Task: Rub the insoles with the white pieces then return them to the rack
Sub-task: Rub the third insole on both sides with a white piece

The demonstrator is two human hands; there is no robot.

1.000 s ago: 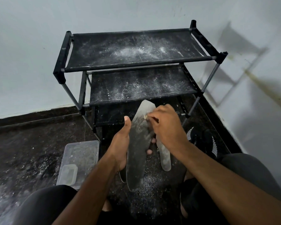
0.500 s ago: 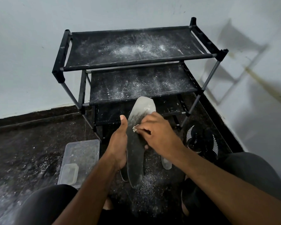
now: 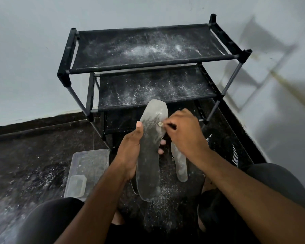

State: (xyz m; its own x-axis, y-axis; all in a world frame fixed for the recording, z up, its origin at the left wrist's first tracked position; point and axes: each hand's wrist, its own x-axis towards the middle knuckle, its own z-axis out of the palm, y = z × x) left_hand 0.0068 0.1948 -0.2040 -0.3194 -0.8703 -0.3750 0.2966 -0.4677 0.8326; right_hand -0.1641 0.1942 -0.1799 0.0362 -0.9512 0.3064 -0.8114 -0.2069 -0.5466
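Mid-rub step: left hand (image 3: 130,152) wrapped round insole (image 3: 151,147), right hand (image 3: 182,133) pinching white piece (image 3: 160,124) at fingertips against its upper part, second insole (image 3: 180,162) lying just below right-hand fingers, next likely more strokes, then rack (image 3: 155,67).
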